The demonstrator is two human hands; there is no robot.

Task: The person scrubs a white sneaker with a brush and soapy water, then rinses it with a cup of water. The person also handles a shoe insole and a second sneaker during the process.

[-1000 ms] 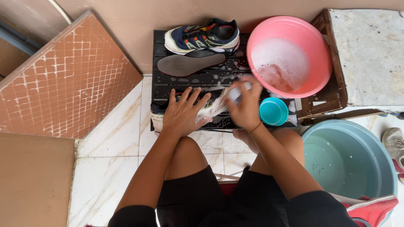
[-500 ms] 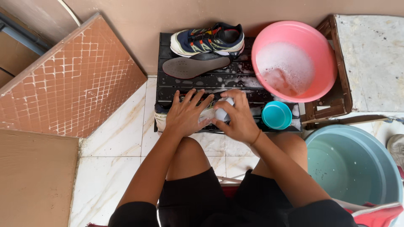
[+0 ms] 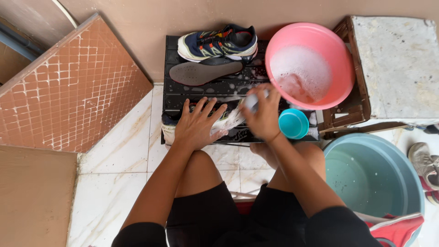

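Observation:
My left hand (image 3: 197, 124) lies flat, fingers spread, on a soapy shoe (image 3: 228, 120) that rests on a black slatted crate (image 3: 170, 93). My right hand (image 3: 264, 115) is closed around a pale brush (image 3: 251, 101) at the shoe's right end, close to the pink basin's edge. A second blue, white and orange shoe (image 3: 218, 43) stands at the back of the crate, with a grey insole (image 3: 204, 72) lying in front of it.
A pink basin (image 3: 340, 55) with foamy water sits at the crate's right. A small teal cup (image 3: 293, 123) stands beside my right wrist. A large grey-blue tub (image 3: 372, 176) of water is at the lower right. A brown tiled panel (image 3: 68, 96) leans on the left.
My right hand with the brush moved in over the shoe toward my left hand, then back out to the right toward the pink basin. My left hand stayed on the shoe.

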